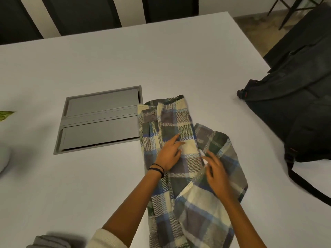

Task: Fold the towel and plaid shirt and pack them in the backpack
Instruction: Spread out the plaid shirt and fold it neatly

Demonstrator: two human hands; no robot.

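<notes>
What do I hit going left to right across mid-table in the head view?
In order: green leaf → recessed grey panel → plaid shirt, its left edge lapping over the panel's right rim → black backpack at the table's right edge.

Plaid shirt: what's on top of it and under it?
On the plaid shirt: left hand flat, right hand blurred. Under it: the table and part of the grey hatch; anything else is covered.

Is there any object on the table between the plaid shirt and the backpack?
Nothing visible. Only bare table lies between the plaid shirt and the backpack at the right; the grey inset panel is on the shirt's other side.
</notes>
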